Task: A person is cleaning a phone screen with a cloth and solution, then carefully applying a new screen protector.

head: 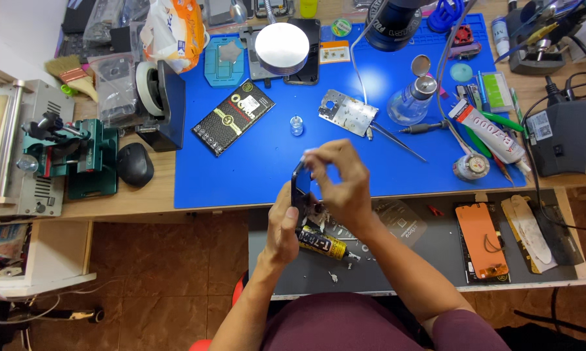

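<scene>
Brown tiles cover the floor under a wooden desk (143, 205) with a big blue mat (254, 169) on top. Both hands are up over the front edge of the mat, close together.

The left hand (284, 224) is wrapped around a dark phone (300, 187) and holds it up on its edge. The right hand (341, 185) is bent over the top of the phone, with its fingertips (313, 158) pinched at the upper corner. I cannot tell if something tiny is between those fingers.

Just below the hands, a black and yellow glue tube (323, 244) lies in an open grey drawer (423, 273). An orange phone part (481, 239) lies in the same drawer, well off to the right.

On the mat, behind the hands, sit a small clear bottle (297, 125), a black flat box (234, 117) and a silver metal plate (347, 112). A glass bottle with a metal top (411, 99) stands near the plate. A white glue tube (490, 130) lies at the right side of the mat. A black mouse (134, 164) rests on the desk, left of the mat.
</scene>
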